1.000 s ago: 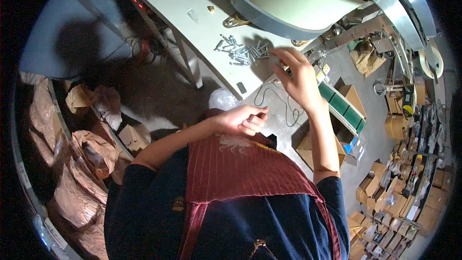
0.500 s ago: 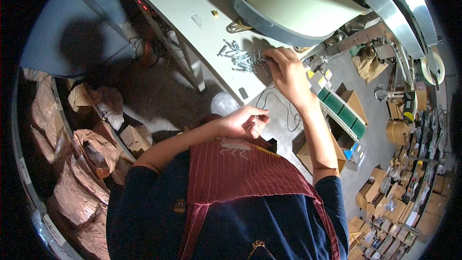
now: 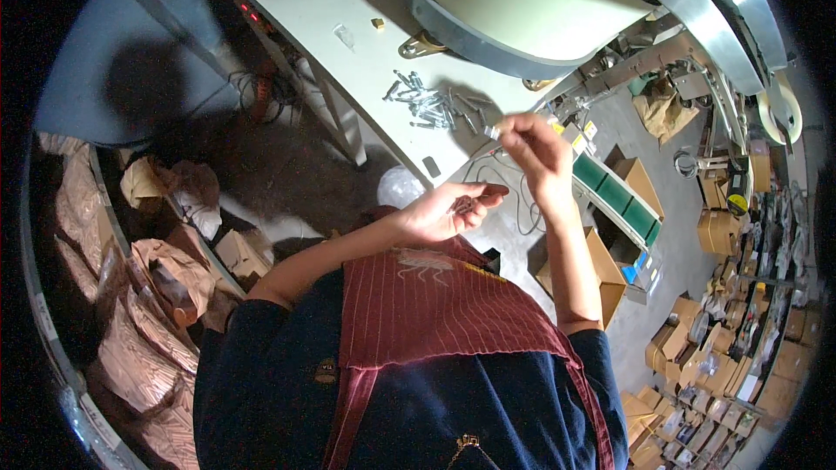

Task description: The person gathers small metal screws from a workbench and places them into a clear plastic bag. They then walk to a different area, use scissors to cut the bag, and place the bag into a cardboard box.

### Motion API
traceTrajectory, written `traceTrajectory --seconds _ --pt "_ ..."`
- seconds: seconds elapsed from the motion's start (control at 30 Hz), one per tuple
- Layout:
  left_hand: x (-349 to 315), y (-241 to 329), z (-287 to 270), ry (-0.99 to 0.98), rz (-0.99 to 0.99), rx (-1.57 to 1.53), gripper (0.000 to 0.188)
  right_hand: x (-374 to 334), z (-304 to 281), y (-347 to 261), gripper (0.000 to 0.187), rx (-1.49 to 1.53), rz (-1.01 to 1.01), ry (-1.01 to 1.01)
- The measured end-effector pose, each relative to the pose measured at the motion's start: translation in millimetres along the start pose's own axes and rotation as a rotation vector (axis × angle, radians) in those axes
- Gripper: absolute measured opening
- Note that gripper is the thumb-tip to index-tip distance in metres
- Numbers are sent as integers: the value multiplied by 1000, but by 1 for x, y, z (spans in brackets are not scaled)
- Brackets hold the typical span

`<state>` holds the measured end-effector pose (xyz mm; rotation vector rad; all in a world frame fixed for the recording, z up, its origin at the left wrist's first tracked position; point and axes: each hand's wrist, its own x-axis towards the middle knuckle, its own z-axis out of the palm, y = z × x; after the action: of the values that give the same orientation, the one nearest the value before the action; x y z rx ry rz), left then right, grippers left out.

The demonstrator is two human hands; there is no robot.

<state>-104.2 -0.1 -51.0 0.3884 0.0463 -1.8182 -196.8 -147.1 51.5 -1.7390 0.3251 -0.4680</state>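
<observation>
My right hand (image 3: 542,157) pinches a small silvery metal piece (image 3: 492,132) between thumb and fingertips, just off the table's near right corner. To its left, a loose pile of slim silvery screw-like metal pieces (image 3: 427,106) lies on the white table (image 3: 348,78). My left hand (image 3: 442,211) is held palm up in front of my apron, its fingers curled inward. Something small and greyish seems to lie within those fingers, too hidden to name. A gap separates the two hands.
A large pale bowl with a grey rim (image 3: 514,9) stands on the table's far side. Right of the table are a green conveyor belt (image 3: 616,196) and an open cardboard box (image 3: 592,270). Brown wrapped bundles (image 3: 144,357) fill a rack at left; boxes (image 3: 688,339) crowd the right.
My right hand has drawn back from the pile toward me, bringing a metal piece with it. My left hand has moved slightly right and up, its fingers a little looser.
</observation>
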Motion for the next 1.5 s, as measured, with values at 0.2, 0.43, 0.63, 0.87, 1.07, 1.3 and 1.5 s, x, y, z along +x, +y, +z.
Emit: traceTrajectory --seconds 0.2,0.43,0.63,0.87,1.07,1.3,1.5 --pt "5 -3 -2 -111 -34 -141 33 -1 -8 -7 15 -585 -349 -108" --pt "6 -1 -16 -105 -101 -214 28 47 20 -4 26 -1120 -398 177" --pt "5 -1 -19 -112 -110 -194 26 65 33 10 8 -1454 -454 119" --pt "4 0 -17 -22 -50 -43 21 78 35 4 9 -1602 -567 -78" --pt "3 1 -11 13 -23 10 19 84 40 2 11 -1581 -403 -90" --pt "2 -2 -9 70 -72 -95 27 40 21 -55 19 -1052 -444 49" --pt "-8 0 19 106 -130 4 42 -9 4 -41 30 -828 -110 -197"
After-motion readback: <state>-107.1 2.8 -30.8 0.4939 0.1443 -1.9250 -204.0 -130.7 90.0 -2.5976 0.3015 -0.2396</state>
